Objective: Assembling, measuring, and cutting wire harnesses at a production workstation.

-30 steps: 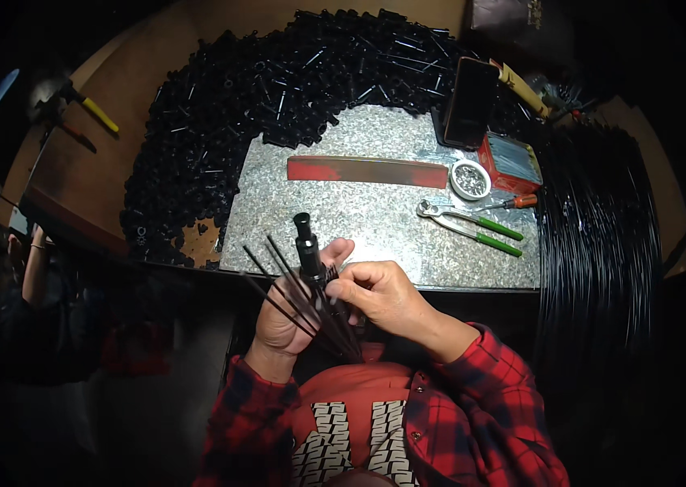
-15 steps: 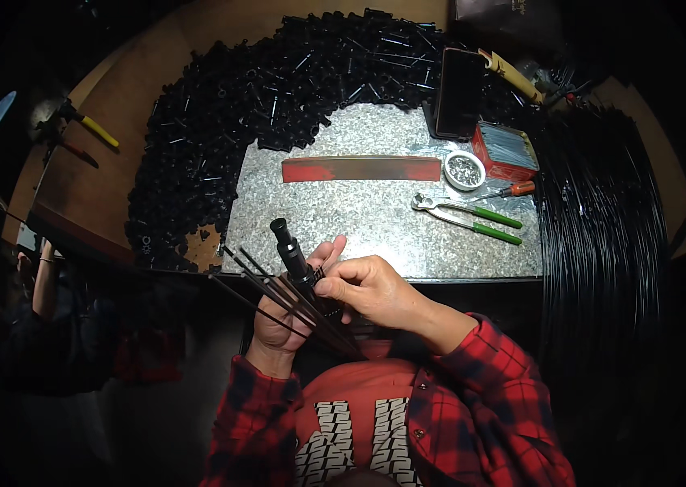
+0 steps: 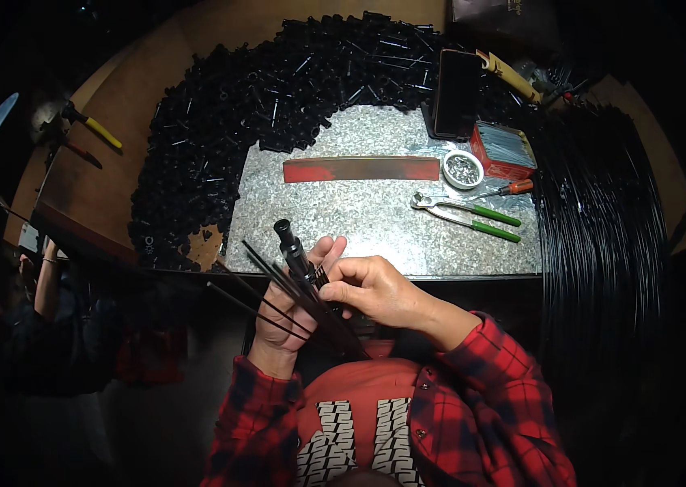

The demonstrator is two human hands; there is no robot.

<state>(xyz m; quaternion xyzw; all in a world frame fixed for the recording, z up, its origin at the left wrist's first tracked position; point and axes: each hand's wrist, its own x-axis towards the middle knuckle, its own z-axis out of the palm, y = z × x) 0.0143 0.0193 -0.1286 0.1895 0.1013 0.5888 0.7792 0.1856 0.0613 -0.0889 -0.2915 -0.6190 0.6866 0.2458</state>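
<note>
What looks like a black umbrella frame (image 3: 296, 258), a tube with a capped top and thin rods fanning out around it, is held tilted in front of my chest. My left hand (image 3: 276, 331) is behind it, palm up, cradling the tube and rods with its fingers curled around. My right hand (image 3: 375, 288) pinches at the frame's middle, where the rods meet the tube, with thumb and forefinger pressed together. Any small part between those fingertips is hidden. Several rods (image 3: 253, 307) stick out toward the left across my left palm.
A heap of black plastic parts (image 3: 221, 105) curves around the stone slab (image 3: 343, 219). On the slab lie a red-brown bar (image 3: 359, 169), green-handled pincers (image 3: 468, 217), a screwdriver (image 3: 517, 187), a white cup (image 3: 463, 170) and a red box (image 3: 503, 150). Long black rods (image 3: 602, 203) hang at right.
The rods have shifted and swung slightly against the tube, some blurred. Both hands keep nearly the same place and hold.
</note>
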